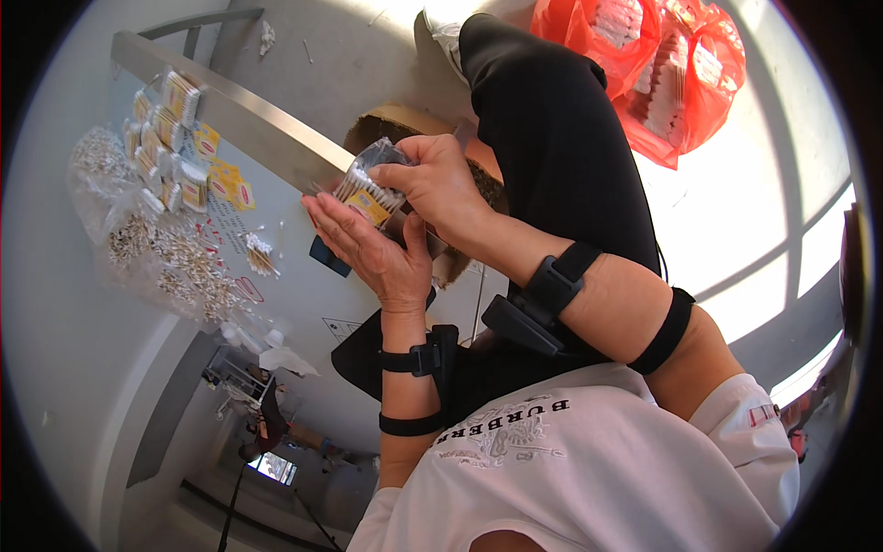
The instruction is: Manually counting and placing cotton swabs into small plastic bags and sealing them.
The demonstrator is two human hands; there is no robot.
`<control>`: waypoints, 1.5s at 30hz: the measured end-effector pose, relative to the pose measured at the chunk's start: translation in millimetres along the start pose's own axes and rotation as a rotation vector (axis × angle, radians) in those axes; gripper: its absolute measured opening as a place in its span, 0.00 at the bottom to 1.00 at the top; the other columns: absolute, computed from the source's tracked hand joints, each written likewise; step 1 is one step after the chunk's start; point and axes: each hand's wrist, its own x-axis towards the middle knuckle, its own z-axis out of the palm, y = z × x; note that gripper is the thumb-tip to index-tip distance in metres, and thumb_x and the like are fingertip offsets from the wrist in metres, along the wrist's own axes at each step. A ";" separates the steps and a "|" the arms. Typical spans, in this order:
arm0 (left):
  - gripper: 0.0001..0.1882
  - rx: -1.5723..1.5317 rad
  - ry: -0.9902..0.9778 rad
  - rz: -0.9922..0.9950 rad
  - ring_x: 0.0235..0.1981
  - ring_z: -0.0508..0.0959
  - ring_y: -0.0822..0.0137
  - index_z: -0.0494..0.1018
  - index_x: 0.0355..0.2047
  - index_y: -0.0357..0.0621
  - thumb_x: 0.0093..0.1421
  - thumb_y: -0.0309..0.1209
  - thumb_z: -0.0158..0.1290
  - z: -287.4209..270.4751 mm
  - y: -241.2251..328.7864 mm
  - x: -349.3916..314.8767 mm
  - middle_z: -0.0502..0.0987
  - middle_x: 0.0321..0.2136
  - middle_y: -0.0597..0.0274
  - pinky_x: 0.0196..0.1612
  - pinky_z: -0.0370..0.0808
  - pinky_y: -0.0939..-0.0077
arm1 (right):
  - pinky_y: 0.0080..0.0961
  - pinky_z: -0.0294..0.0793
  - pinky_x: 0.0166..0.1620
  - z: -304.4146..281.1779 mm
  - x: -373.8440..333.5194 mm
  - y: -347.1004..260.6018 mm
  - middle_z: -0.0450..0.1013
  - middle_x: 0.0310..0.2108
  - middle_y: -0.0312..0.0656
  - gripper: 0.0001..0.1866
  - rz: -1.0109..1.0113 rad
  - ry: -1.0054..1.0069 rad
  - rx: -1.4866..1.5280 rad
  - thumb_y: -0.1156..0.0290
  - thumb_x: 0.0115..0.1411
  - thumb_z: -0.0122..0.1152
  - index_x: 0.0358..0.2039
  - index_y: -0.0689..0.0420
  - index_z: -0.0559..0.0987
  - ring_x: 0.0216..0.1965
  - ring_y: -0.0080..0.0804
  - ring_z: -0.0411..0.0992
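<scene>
A small clear plastic bag of cotton swabs with a yellow label is between my two hands. My left hand supports its lower side, fingers stretched together along it and the thumb raised near the label end. From the other side, my right hand grips the loose plastic at the mouth of the bag between thumb and fingers. White swab tips show through the plastic. Whether the bag's mouth is sealed, I cannot tell.
On the table at left are stacked swab packs, yellow cards, a heap of loose swabs and a small swab bundle. A cardboard box stands below my hands. Red bags of packs lie on the floor.
</scene>
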 end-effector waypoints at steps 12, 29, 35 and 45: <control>0.52 0.044 0.031 0.000 0.70 0.46 0.40 0.40 0.69 0.31 0.62 0.62 0.44 1.0 -1.3 -0.5 0.42 0.68 0.33 0.69 0.44 0.51 | 0.19 0.72 0.27 7.2 0.6 2.1 0.77 0.23 0.34 0.06 -0.243 -0.031 -0.442 0.75 0.55 0.67 0.30 0.64 0.81 0.25 0.14 0.71; 0.45 0.024 0.040 -0.124 0.71 0.43 0.46 0.44 0.69 0.35 0.64 0.55 0.45 -1.0 -3.5 -25.2 0.44 0.70 0.44 0.68 0.38 0.41 | 0.20 0.70 0.26 2.3 14.6 11.2 0.76 0.20 0.35 0.12 -0.466 -0.047 -0.388 0.68 0.55 0.70 0.26 0.65 0.80 0.23 0.15 0.69; 0.42 0.011 0.099 -0.087 0.71 0.46 0.46 0.48 0.68 0.34 0.63 0.48 0.49 -0.6 -11.6 -33.3 0.48 0.69 0.44 0.68 0.39 0.41 | 0.18 0.69 0.26 8.1 9.2 9.5 0.76 0.23 0.35 0.11 -0.440 -0.058 -0.321 0.68 0.57 0.69 0.28 0.63 0.80 0.23 0.15 0.69; 0.27 -0.186 0.301 -0.021 0.67 0.54 0.43 0.64 0.59 0.39 0.59 0.32 0.55 -2.1 -16.1 -37.4 0.59 0.64 0.46 0.65 0.49 0.41 | 0.16 0.67 0.27 -27.0 -7.1 -8.1 0.69 0.19 0.32 0.08 -0.083 -0.085 -0.170 0.73 0.58 0.63 0.22 0.56 0.76 0.21 0.19 0.67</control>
